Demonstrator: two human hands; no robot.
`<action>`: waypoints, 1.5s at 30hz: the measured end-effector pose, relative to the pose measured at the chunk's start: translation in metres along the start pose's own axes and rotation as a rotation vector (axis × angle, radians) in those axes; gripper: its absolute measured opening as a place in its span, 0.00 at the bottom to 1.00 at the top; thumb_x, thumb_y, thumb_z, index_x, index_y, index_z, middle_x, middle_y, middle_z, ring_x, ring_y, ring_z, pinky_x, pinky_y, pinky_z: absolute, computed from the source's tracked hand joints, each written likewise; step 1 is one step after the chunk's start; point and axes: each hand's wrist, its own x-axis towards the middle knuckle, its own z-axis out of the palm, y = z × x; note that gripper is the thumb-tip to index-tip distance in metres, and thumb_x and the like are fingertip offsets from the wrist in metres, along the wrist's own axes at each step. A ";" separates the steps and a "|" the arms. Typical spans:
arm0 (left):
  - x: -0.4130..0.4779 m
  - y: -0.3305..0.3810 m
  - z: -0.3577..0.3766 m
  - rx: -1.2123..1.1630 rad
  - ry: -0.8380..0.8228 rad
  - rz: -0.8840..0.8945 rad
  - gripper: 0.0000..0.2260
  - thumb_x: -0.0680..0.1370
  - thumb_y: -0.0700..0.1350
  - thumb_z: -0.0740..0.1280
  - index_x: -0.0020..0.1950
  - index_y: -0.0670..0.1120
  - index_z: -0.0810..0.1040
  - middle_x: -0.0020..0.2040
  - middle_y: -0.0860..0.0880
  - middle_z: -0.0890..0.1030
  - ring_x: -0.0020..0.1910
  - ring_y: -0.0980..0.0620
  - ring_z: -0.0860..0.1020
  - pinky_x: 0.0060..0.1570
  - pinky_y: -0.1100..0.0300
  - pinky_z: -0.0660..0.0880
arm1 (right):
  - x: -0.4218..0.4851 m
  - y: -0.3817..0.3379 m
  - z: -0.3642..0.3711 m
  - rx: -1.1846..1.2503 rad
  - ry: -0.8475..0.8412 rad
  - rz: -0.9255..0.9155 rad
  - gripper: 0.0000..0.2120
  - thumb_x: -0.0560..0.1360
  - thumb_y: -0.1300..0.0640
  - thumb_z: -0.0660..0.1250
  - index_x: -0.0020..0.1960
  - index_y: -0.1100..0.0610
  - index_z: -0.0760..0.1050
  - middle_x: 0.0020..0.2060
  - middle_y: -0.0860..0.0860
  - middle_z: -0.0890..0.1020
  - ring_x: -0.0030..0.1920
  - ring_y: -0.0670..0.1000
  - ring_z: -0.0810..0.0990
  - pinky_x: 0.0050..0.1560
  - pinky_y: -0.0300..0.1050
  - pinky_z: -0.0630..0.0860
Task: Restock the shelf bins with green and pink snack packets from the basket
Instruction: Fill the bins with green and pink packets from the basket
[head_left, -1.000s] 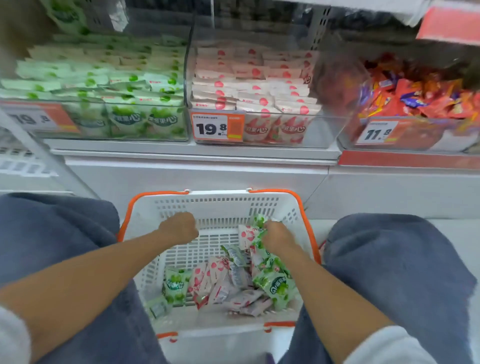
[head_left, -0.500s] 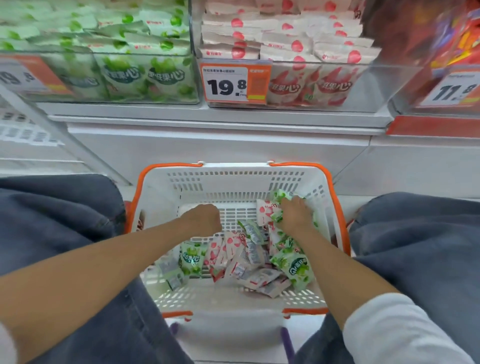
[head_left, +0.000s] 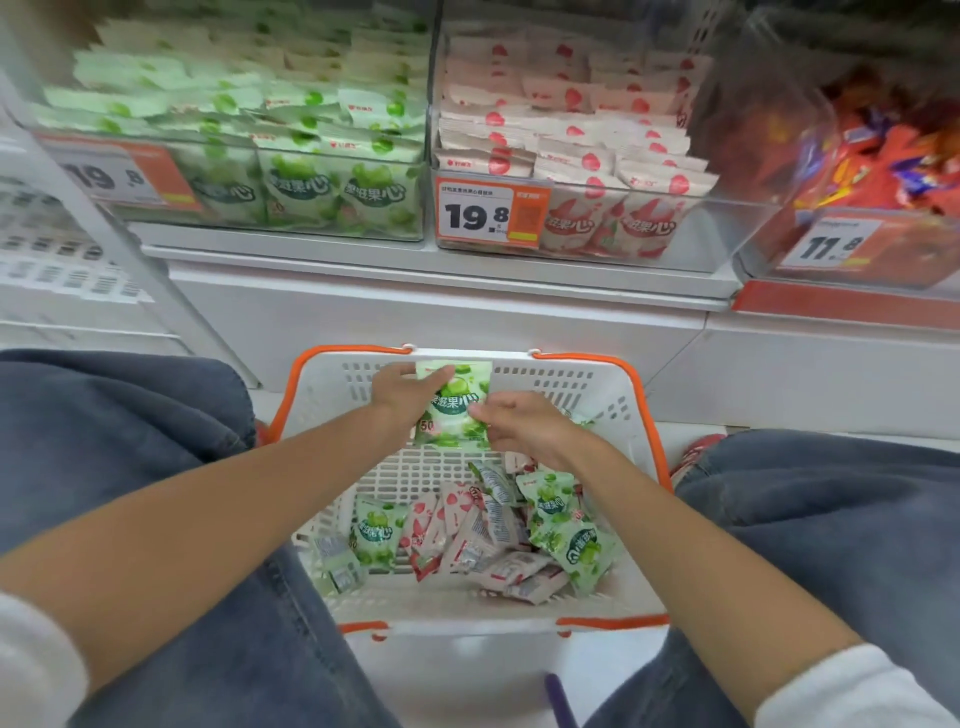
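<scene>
From the head camera, a lot was lost at the edges. The far left of the shelf (head_left: 415, 260) was smeared with blur, the price tag (head_left: 114, 176) on the green bin (head_left: 249, 150) only half readable, and the third bin (head_left: 883, 156) at right showed just a jumble of red and orange wrappers, cut off by the frame. The pink bin (head_left: 571, 150) sat between the two, its tag reading 19.8. Both white sleeves (head_left: 852, 691) were clipped at the bottom corners, and the jeans (head_left: 130, 441) hid the floor on either side.

Down in the middle, one green packet (head_left: 457, 405) was up off the pile, held upright and face-on in front of the far wall of the basket (head_left: 332, 384), right between the two hands. The left hand (head_left: 402, 392) pinched its upper left edge, fingers curled onto the top corner. The right hand (head_left: 524, 423) pinched the right edge lower down, its knuckles covering part of that side; how its thumb lay behind the wrapper could not be told.

Both forearms ran in from the lower corners and met over the far half of the basket, wrists nearly level. The loose packets (head_left: 467, 530), green and pink mixed, lay heaped on the basket floor below and nearer than the hands, some partly hidden under the right wrist.
</scene>
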 end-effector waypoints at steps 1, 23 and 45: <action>0.000 0.003 -0.003 -0.043 0.011 0.027 0.34 0.63 0.61 0.78 0.62 0.44 0.77 0.60 0.47 0.81 0.55 0.46 0.81 0.59 0.49 0.78 | 0.000 -0.006 0.003 -0.019 -0.004 -0.022 0.29 0.69 0.46 0.75 0.63 0.61 0.75 0.58 0.52 0.81 0.55 0.50 0.81 0.59 0.46 0.78; -0.035 0.203 -0.135 0.387 0.535 0.892 0.26 0.83 0.61 0.48 0.31 0.47 0.62 0.29 0.49 0.68 0.30 0.48 0.67 0.33 0.53 0.59 | -0.019 -0.266 0.086 -0.173 0.117 -0.489 0.09 0.74 0.64 0.72 0.41 0.59 0.72 0.39 0.54 0.79 0.41 0.49 0.81 0.47 0.45 0.82; 0.100 0.248 -0.250 1.086 0.723 0.866 0.15 0.82 0.48 0.54 0.61 0.43 0.74 0.59 0.40 0.78 0.58 0.39 0.74 0.54 0.50 0.68 | 0.229 -0.466 0.178 -0.532 0.664 -0.771 0.19 0.73 0.54 0.72 0.61 0.61 0.78 0.60 0.56 0.80 0.61 0.54 0.78 0.60 0.43 0.74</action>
